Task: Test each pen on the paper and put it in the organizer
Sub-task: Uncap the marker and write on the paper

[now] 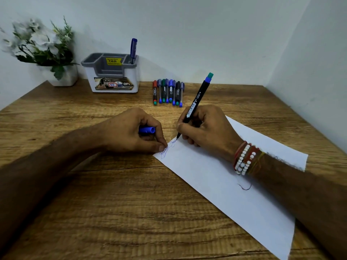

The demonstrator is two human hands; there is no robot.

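My right hand [208, 128] grips a black pen [197, 102] with a blue and green end, its tip touching the white paper [234, 194] beside blue scribbles [168, 149]. My left hand [135, 132] curls round a blue cap [147, 130] and its thumb presses the paper's top left corner. Several capped pens [168, 91] lie in a row at the back of the table. The white and grey organizer [112, 74] stands at the back left with one blue pen [133, 50] upright in its right compartment.
A white pot of white flowers [43, 49] stands in the back left corner. Walls close the wooden table [93, 203] at the back and right. Beaded bracelets circle my right wrist [246, 158].
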